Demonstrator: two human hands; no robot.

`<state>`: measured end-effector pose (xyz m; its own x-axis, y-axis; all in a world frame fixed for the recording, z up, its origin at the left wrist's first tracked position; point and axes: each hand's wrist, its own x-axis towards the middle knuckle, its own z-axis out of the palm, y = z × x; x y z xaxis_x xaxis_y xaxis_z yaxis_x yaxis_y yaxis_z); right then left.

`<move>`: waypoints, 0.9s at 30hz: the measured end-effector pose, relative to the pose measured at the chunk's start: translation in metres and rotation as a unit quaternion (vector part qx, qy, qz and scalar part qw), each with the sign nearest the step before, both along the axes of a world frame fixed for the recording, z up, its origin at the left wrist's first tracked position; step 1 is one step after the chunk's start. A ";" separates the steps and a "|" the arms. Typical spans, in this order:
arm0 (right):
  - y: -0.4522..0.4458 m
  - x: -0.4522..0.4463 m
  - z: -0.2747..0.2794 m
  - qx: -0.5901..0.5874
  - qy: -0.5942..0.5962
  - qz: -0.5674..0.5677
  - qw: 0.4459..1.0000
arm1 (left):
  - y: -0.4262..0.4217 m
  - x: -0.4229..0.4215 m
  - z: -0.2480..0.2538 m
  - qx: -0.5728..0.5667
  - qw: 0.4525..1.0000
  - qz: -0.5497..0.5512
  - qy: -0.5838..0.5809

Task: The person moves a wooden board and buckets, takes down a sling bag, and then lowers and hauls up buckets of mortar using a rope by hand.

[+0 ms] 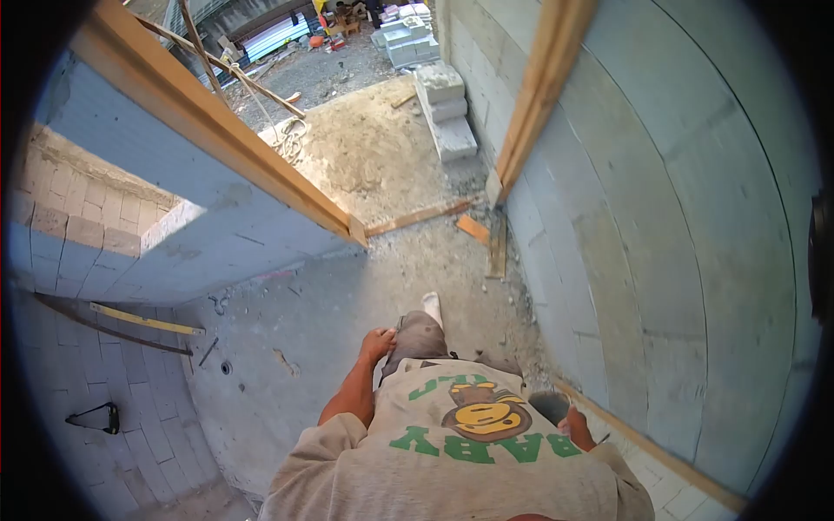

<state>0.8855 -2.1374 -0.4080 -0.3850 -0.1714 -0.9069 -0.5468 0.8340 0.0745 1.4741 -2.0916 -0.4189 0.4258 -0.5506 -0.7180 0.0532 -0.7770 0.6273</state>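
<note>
My left hand hangs beside the left thigh of my dark shorts, close to the cloth or touching it. Its fingers are curled in, and nothing shows in them. At my right side, partly behind my printed shirt, my right hand is closed. It appears to hold a dark grey, round-edged, scoop-like thing, whose exact kind I cannot make out. One foot in a light covering is forward on the dusty concrete floor.
Ahead is a doorway with a wooden frame and a low threshold strip. Wood scraps lie just inside. Outside are stacked blocks and a rope. A block wall runs along my right; a yellow level is at left.
</note>
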 end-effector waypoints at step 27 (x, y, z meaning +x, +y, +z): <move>-0.601 0.556 0.044 0.078 -0.026 0.063 0.995 | -0.490 0.542 0.008 0.044 0.974 0.223 0.013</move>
<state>1.4420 -2.7383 -0.3644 -0.3217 -0.0708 -0.9442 -0.6528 0.7388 0.1670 2.0158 -2.5820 -0.4112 0.5891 -0.2512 -0.7681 0.4123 -0.7240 0.5530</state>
